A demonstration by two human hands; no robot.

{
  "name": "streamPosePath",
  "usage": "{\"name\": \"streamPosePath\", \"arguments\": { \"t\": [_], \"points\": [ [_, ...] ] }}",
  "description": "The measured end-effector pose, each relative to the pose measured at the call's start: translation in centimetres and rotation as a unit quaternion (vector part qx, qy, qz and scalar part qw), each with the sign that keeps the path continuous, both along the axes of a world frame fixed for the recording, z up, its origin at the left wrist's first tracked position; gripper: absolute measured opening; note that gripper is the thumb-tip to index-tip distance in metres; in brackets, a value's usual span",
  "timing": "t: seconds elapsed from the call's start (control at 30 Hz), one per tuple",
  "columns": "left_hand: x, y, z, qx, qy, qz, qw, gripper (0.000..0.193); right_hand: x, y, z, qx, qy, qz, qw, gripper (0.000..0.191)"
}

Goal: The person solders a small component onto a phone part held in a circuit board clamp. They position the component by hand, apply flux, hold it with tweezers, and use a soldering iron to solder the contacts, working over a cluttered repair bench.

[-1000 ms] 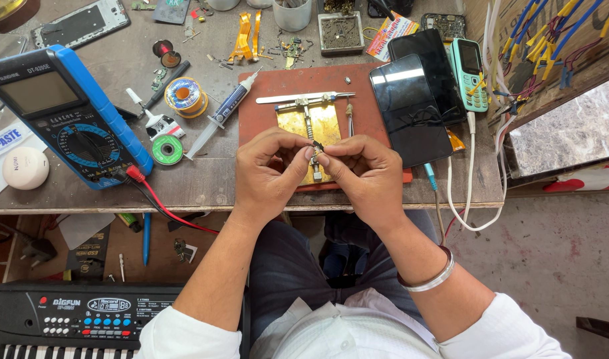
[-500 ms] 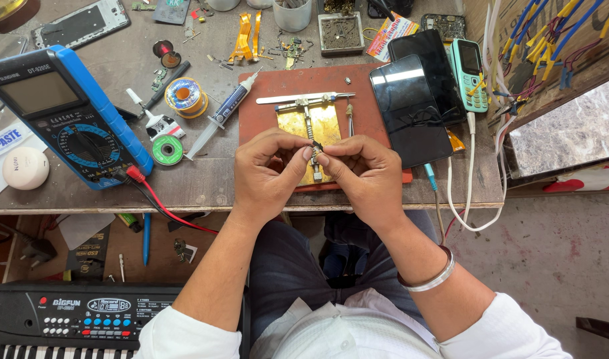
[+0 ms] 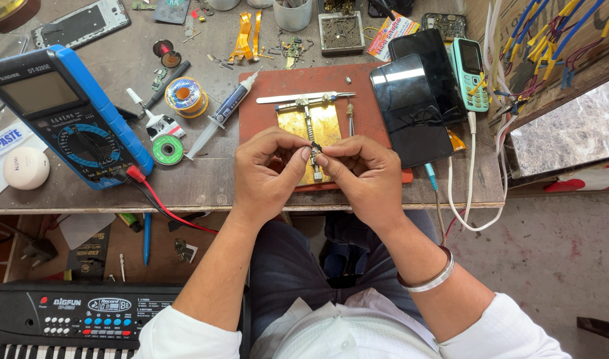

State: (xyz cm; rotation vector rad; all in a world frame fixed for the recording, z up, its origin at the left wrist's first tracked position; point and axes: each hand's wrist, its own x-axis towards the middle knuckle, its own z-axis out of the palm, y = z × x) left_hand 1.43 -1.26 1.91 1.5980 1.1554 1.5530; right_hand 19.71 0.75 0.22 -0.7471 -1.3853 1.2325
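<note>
Both hands meet over the near edge of the counter (image 3: 205, 186), above a brass clamp plate (image 3: 328, 129) that lies on a reddish mat (image 3: 278, 90). The left hand (image 3: 268, 174) and the right hand (image 3: 364, 178) are curled, thumbs and forefingers pinched together on a small metal part (image 3: 316, 151) that sits between their fingertips, right over the plate's middle rail. The part is tiny and mostly hidden by the fingers, so its shape is hard to tell; only a short grey sliver shows where the two pinches meet. The other fingers of both hands are folded in under the palms.

Taking the brass plate as the landmark: a flat metal tool (image 3: 304, 98) lies across the mat just beyond it. To its left, off the mat, a syringe (image 3: 225, 113) lies slanted, then a spool of solder (image 3: 185, 97) and a small green roll (image 3: 167, 149). Farther left is a blue multimeter (image 3: 65, 119), its red lead (image 3: 165, 203) hanging over the counter's edge. To the plate's right lie two dark phones (image 3: 411, 110), overlapping, and past them a small teal keypad phone (image 3: 469, 73) with a white cable (image 3: 474, 199) looping down. Below the counter, near the person's left elbow, is a black toy keyboard (image 3: 78, 319). A metal bangle (image 3: 427, 279) circles the right wrist.
</note>
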Motion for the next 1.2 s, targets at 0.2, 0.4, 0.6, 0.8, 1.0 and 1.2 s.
{"name": "streamPosePath", "arguments": {
  "t": [0.2,0.4,0.6,0.8,1.0,1.2],
  "points": [
    [-0.1,0.0,0.1,-0.007,-0.001,-0.007,1.000,0.005,0.0,0.1,0.1,0.007,-0.024,-0.008,1.000,0.010],
    [0.0,0.0,0.1,-0.010,-0.001,-0.004,1.000,0.004,0.0,0.0,0.3,0.007,-0.016,-0.001,1.000,0.010],
    [-0.3,0.0,0.1,-0.023,-0.015,-0.016,0.999,0.003,-0.2,-0.1,0.6,0.022,-0.028,0.002,0.999,0.010],
    [-0.4,0.0,-0.1,-0.023,-0.029,-0.027,0.999,0.004,-0.2,-0.4,0.9,0.045,-0.063,-0.007,0.997,0.010],
    [-0.4,-0.1,-0.2,-0.035,-0.030,-0.019,0.999,0.002,-0.3,-0.4,1.0,0.048,-0.061,-0.011,0.997,0.010],
    [-0.4,0.1,-0.2,-0.041,-0.046,-0.035,0.997,0.001,-0.3,-0.4,1.1,0.057,-0.076,-0.018,0.995,0.010]
  ]
}}
